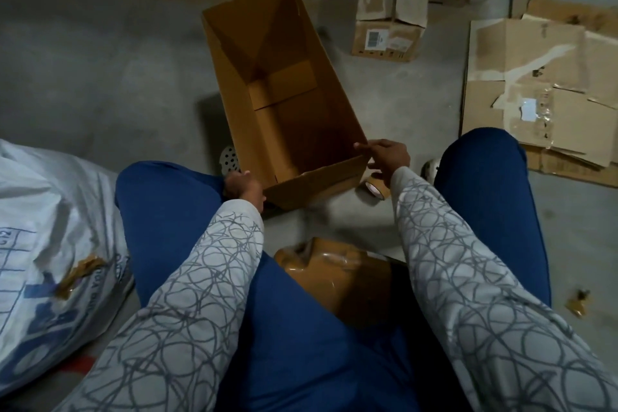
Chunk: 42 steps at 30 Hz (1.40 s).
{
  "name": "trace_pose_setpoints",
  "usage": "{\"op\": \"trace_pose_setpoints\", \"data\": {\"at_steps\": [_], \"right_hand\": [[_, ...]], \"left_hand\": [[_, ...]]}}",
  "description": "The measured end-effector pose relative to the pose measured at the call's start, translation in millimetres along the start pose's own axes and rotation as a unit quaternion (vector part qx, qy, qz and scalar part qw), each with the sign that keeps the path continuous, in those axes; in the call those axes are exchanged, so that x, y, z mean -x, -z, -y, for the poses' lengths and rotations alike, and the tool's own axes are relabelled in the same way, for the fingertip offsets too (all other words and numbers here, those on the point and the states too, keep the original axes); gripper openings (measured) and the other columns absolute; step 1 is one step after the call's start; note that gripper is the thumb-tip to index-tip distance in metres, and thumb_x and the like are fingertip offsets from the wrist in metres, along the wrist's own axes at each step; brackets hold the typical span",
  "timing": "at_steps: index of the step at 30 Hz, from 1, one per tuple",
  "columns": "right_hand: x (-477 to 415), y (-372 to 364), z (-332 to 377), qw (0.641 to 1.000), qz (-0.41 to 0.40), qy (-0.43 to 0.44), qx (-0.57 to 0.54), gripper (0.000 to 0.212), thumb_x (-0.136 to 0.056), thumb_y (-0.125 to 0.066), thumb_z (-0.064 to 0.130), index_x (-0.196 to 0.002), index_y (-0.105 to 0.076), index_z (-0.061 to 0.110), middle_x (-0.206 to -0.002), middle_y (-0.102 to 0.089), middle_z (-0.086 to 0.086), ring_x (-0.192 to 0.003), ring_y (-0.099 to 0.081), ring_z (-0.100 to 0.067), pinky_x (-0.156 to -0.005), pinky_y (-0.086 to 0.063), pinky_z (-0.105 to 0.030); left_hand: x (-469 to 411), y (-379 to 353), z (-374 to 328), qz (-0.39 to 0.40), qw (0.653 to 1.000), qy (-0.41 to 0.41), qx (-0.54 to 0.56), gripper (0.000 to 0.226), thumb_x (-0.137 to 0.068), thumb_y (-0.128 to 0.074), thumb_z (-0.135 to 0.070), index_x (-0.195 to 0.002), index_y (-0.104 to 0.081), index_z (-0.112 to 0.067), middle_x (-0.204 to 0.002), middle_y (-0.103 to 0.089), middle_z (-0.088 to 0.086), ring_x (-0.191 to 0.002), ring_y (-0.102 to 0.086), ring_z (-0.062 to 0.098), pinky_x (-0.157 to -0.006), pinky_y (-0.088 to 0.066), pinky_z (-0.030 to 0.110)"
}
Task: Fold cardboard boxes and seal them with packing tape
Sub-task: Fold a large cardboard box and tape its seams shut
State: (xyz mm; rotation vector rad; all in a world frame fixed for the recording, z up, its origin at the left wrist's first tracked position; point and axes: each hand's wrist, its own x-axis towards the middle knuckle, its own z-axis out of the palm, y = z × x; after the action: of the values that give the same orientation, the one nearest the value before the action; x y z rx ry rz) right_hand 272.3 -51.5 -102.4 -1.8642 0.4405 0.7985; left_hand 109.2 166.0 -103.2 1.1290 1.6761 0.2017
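The open cardboard box (284, 104) stands on the concrete floor (100, 77) between the seated person's knees. Its open top faces up and its bottom flaps are folded in. The left hand (243, 186) is at the near left corner of the box, with the fingers curled round the edge and gripping it. The right hand (388, 155) is at the near right corner, its fingers stretched out fairly straight and resting along the rim.

A roll of packing tape (376, 189) lies on the floor just beside that corner, partly hidden under the right wrist. Nearer the body, between the legs in blue trousers, sits a brown tape-wrapped parcel (337, 273).

A white woven sack (50, 227) with blue print lies to the left. Flattened cardboard sheets (535, 84) with torn tape are spread on the floor to the right. A small worn box (388, 37) with a label stands beyond them, well apart from the open box. A crumpled tape scrap (577, 304) lies near the right leg.
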Motion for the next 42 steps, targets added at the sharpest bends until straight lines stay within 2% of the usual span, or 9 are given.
{"op": "trace_pose_setpoints", "data": {"at_steps": [7,13,17,21,24,26,31,35,42], "right_hand": [[-24,-12,-1,0.941,0.048,-0.138,-0.305,0.034,-0.092,-0.071,0.003,-0.126,-0.065,-0.001,-0.084,-0.062,-0.008,-0.064,-0.063,-0.014,-0.053,-0.058,-0.021],[-13,-47,1,0.905,0.103,-0.039,-0.412,0.075,-0.098,-0.054,-0.004,-0.158,-0.017,0.019,-0.133,-0.054,-0.019,-0.118,-0.062,-0.029,-0.111,-0.046,-0.045],[-2,-62,-27,0.971,0.034,0.227,-0.068,0.104,-0.081,-0.081,0.01,-0.153,-0.011,0.038,-0.163,0.001,-0.017,-0.143,-0.032,-0.039,-0.117,-0.036,-0.048],[4,-71,-48,0.817,0.054,0.456,0.349,0.119,-0.071,-0.074,-0.005,-0.16,-0.006,0.037,-0.159,0.041,-0.007,-0.134,-0.044,-0.053,-0.079,-0.059,-0.053],[7,-79,-48,0.792,0.009,0.483,0.372,0.113,-0.074,-0.066,-0.011,-0.162,-0.009,0.033,-0.159,0.041,-0.005,-0.116,-0.059,-0.052,-0.067,-0.057,-0.049],[6,-83,-47,0.792,0.004,0.491,0.363,0.109,-0.077,-0.063,-0.011,-0.162,-0.009,0.031,-0.161,0.038,-0.008,-0.115,-0.058,-0.053,-0.064,-0.056,-0.048],[22,-83,-42,0.809,-0.005,0.502,0.305,0.103,-0.071,-0.07,-0.008,-0.16,-0.026,0.02,-0.169,0.012,-0.009,-0.136,-0.046,-0.036,-0.066,-0.059,-0.038],[16,-101,-42,0.736,0.016,0.56,0.38,0.069,-0.086,-0.068,0.016,-0.151,-0.044,0.014,-0.168,-0.018,-0.009,-0.149,-0.03,-0.033,-0.1,-0.051,-0.045],[-15,-95,-89,0.751,0.086,0.327,0.567,0.084,-0.097,-0.057,0.022,-0.163,-0.005,0.025,-0.169,0.013,0.0,-0.156,0.013,-0.027,-0.126,-0.004,-0.051]], "left_hand": [[-1,0,1,-0.01,0.993,0.04,0.115,0.03,-0.104,-0.049,-0.004,-0.133,-0.055,-0.002,-0.137,-0.055,0.024,-0.105,-0.061,0.041,-0.077,-0.063,0.046],[-1,-10,-2,-0.032,0.988,0.061,0.135,0.033,-0.104,-0.049,-0.012,-0.135,-0.049,-0.003,-0.129,-0.06,0.014,-0.107,-0.062,0.028,-0.093,-0.053,0.034],[-5,-18,1,-0.04,0.999,-0.011,0.007,0.042,-0.104,-0.048,-0.018,-0.144,-0.041,-0.006,-0.143,-0.052,0.02,-0.125,-0.057,0.037,-0.105,-0.049,0.051],[23,-24,7,-0.092,0.951,-0.226,-0.19,0.08,-0.09,-0.065,-0.005,-0.158,-0.022,-0.006,-0.165,-0.009,0.021,-0.148,-0.028,0.038,-0.121,-0.031,0.046],[25,-39,22,-0.017,0.805,-0.438,-0.399,0.106,-0.081,-0.075,-0.015,-0.163,-0.006,-0.019,-0.168,0.016,0.014,-0.155,0.012,0.034,-0.125,0.0,0.051],[15,-49,32,0.081,0.746,-0.451,-0.484,0.099,-0.089,-0.067,-0.022,-0.163,-0.002,-0.023,-0.169,0.018,0.009,-0.155,0.017,0.032,-0.125,0.003,0.057],[-14,-60,55,0.176,0.756,-0.336,-0.533,0.112,-0.089,-0.065,-0.051,-0.158,0.022,-0.034,-0.162,0.037,-0.003,-0.152,0.027,0.031,-0.12,0.004,0.057],[-28,-71,52,0.219,0.706,-0.365,-0.566,0.101,-0.097,-0.047,-0.061,-0.157,0.026,-0.026,-0.165,0.03,-0.001,-0.151,0.028,0.026,-0.124,0.006,0.053],[-23,-73,75,0.197,0.715,-0.318,-0.591,0.116,-0.089,-0.064,-0.046,-0.157,0.026,-0.023,-0.158,0.043,0.008,-0.146,0.038,0.035,-0.12,0.017,0.057]]}}
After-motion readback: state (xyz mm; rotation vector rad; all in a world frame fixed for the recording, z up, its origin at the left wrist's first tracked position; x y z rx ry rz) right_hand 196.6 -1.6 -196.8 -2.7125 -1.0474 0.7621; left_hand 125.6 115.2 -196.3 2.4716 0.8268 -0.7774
